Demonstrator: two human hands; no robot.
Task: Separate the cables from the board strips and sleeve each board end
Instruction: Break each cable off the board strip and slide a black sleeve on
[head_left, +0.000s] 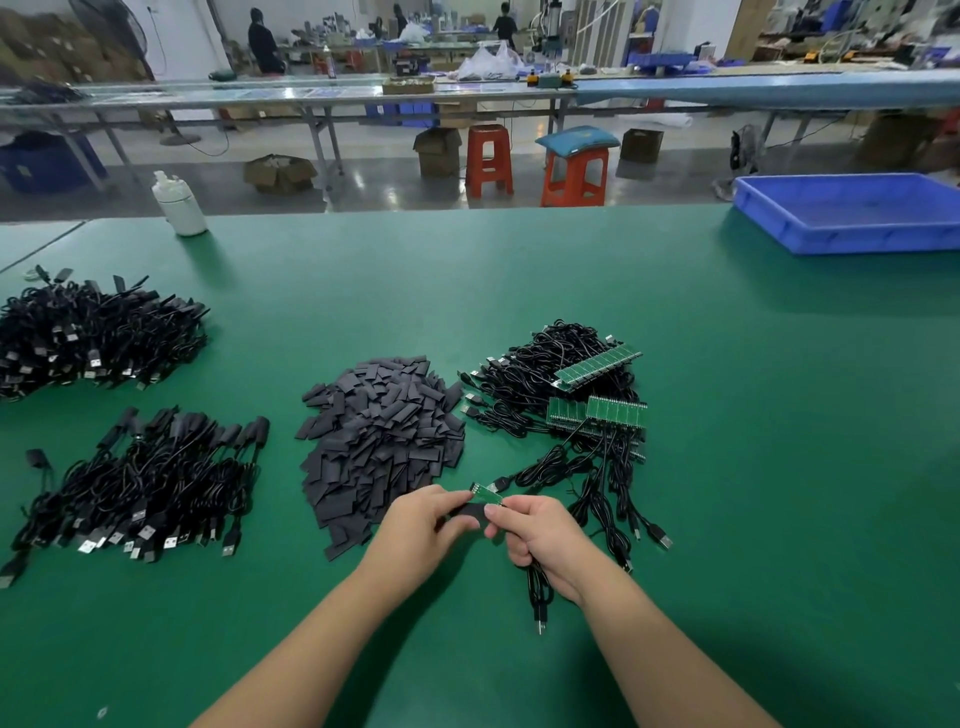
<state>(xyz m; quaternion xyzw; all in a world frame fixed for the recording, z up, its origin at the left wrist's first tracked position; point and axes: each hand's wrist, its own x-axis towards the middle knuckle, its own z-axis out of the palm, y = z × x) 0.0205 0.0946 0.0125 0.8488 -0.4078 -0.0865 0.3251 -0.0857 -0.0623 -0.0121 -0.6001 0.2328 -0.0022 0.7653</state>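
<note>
The small green board (487, 492) sits just above the worktop (727, 467) near its front middle, held between both hands, its top edge poking out past the fingertips. The left hand (423, 525) has its fingers curled and pinches a black sleeve (466, 510) at the board's lower end; the right hand (535, 535) is curled round the board's cable (537, 587), thumb and forefinger pinching the board's edge, while the cable hangs below the palm with its USB plug lying on the green mat. Just beyond the left hand lies a heap of loose black sleeves (384, 431). To the right of that heap is a pile of cables still joined to green board strips (597, 366), a few cables trailing toward the right hand. On the left are two piles of black cables: a near pile (150, 483) with sleeved ends and a far pile (93, 338). A blue plastic tray (852, 213) stands at the far right corner; what it holds cannot be made out. A white bottle (179, 205) stands at the far left edge.
</note>
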